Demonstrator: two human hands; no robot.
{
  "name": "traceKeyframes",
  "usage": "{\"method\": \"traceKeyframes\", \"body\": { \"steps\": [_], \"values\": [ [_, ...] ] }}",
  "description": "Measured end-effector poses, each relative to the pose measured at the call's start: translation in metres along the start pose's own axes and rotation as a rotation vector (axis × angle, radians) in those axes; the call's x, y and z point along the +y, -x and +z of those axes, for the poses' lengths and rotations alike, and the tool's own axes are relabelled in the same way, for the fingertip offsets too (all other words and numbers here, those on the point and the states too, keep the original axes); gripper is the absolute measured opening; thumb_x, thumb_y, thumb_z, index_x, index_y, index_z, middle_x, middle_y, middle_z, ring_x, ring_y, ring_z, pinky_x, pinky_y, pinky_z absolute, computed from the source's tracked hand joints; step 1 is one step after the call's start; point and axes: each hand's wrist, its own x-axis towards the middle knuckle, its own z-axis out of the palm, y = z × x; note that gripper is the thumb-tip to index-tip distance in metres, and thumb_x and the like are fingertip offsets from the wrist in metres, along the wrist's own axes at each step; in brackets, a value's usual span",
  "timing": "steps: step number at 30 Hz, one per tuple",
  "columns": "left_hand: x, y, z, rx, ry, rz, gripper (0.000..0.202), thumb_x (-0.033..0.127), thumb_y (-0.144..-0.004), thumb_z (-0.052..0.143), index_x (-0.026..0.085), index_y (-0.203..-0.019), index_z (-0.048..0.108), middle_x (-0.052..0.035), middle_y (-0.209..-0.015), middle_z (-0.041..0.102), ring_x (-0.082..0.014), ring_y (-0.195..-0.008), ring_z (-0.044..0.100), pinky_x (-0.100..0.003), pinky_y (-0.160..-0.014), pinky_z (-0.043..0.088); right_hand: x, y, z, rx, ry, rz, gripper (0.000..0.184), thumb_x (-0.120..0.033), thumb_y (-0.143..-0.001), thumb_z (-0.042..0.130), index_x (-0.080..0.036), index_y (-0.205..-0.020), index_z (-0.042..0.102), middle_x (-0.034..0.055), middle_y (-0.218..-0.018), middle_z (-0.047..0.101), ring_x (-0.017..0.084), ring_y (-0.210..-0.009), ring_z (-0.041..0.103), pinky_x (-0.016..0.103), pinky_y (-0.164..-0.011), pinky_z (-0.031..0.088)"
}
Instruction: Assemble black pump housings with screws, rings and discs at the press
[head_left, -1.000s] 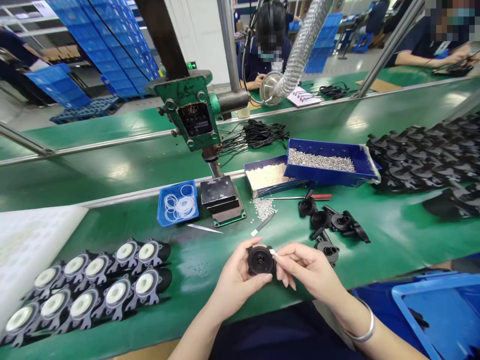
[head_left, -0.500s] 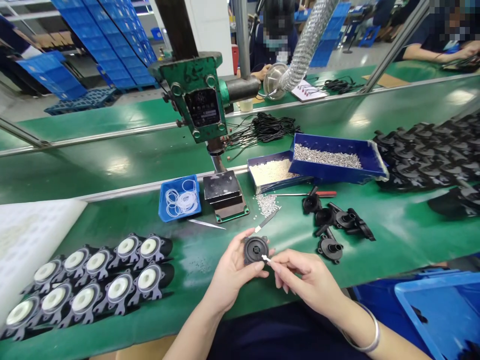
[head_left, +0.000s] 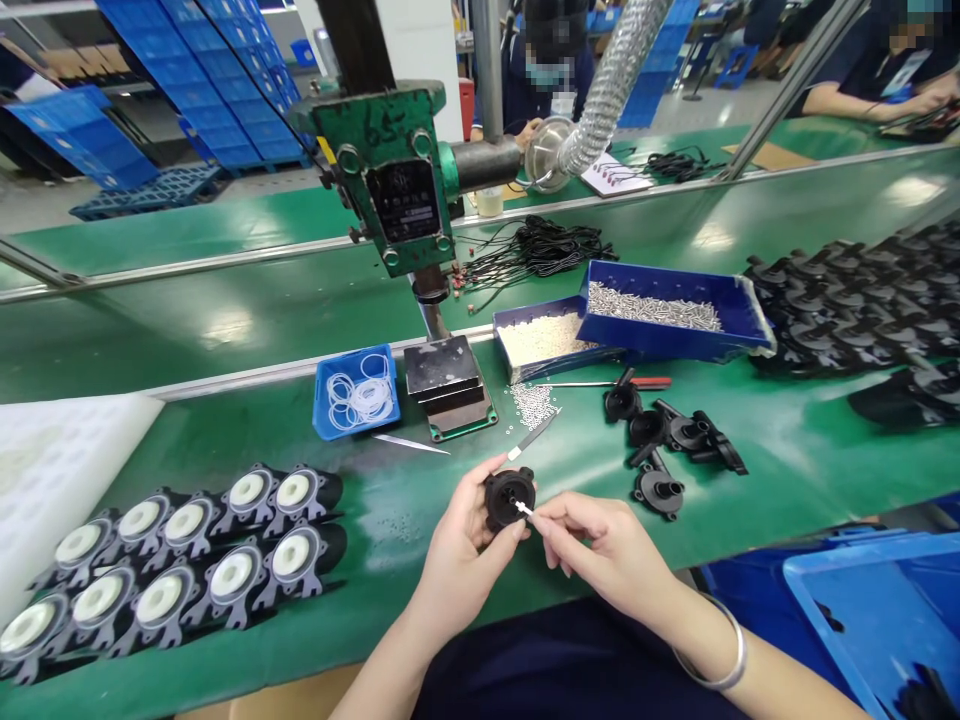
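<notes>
My left hand (head_left: 466, 535) is closed around a round black plastic housing (head_left: 501, 497), its hollow side facing up. Between the thumb and fingers of my right hand (head_left: 592, 535) is a small white stick-like piece (head_left: 524, 508), whose tip reaches over the middle of the housing; whether it touches cannot be made out. Just beyond my left fingertips lies a dark tool with a pale end (head_left: 534, 436). Several loose black housings (head_left: 660, 492) rest to the right of my hands.
A press (head_left: 409, 190) stands over a metal block (head_left: 444, 375). Blue bins hold white rings (head_left: 364, 398), pale small parts (head_left: 544, 342) and metal pins (head_left: 652, 308). Black assemblies with white discs (head_left: 165, 600) line the left; a red-handled screwdriver (head_left: 649, 383) lies behind the loose housings.
The white piece has moved from the housing's rim inward over its middle, with my right hand shifting slightly left. The housing is tilted differently in my left hand.
</notes>
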Motion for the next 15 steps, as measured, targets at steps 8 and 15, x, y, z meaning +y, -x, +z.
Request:
{"method": "traceKeyframes", "body": {
  "steps": [8,15],
  "values": [
    [0.0007,0.0053,0.0010,0.050,-0.259,0.091,0.054,0.023,-0.094,0.060,0.031,-0.144,0.040,-0.0077,-0.141,0.058,-0.0225,-0.124,0.061,-0.032,-0.097,0.055,-0.0001,-0.0004,0.0009,-0.011,0.012,0.006,0.031,-0.036,-0.101,0.049,-0.019,-0.079,0.061,-0.0019,-0.063,0.062,0.009,-0.052,0.054,0.021,-0.057,0.043],
    [-0.0005,0.0054,-0.0001,0.046,-0.319,0.120,0.054,0.021,-0.095,0.058,0.035,-0.143,0.038,-0.0041,-0.142,0.057,-0.0186,-0.123,0.062,-0.029,-0.096,0.056,-0.0002,-0.0004,0.0024,-0.042,-0.047,0.042,0.035,-0.038,-0.102,0.046,-0.019,-0.076,0.059,-0.0018,-0.062,0.062,0.009,-0.050,0.054,0.020,-0.054,0.043]
  ]
}}
